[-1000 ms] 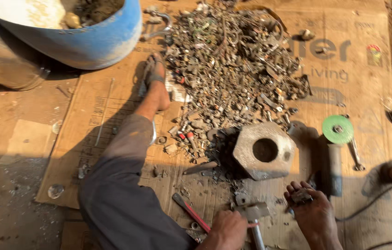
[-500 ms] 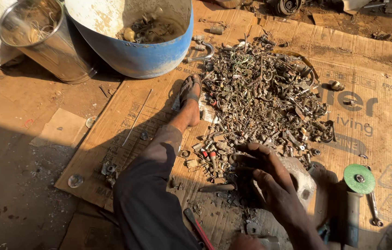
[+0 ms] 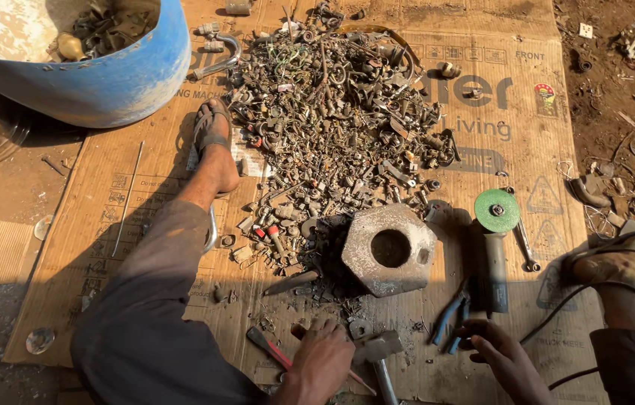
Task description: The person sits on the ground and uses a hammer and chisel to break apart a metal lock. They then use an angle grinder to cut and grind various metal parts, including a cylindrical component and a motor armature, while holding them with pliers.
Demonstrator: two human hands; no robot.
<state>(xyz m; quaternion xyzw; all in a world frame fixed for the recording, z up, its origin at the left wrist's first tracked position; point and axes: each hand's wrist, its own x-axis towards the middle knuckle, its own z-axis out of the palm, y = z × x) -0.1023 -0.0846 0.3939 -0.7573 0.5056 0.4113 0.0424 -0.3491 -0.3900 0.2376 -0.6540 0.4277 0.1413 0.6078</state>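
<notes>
The left hand, at about 6 o'clock on the cardboard sheet, lies knuckles-up with its fingers curled close together over small scrap beside a hammer head, though I cannot tell whether it pinches anything. The right hand, at about 5 o'clock, is loosely cupped with fingertips just beside the blue-handled pliers, touching nothing clearly. A hexagonal metal block with a round hole sits just past the hands at centre, the scrap-metal pile spreads toward 12 o'clock, and an angle grinder with a green disc lies at 3 o'clock of the block.
</notes>
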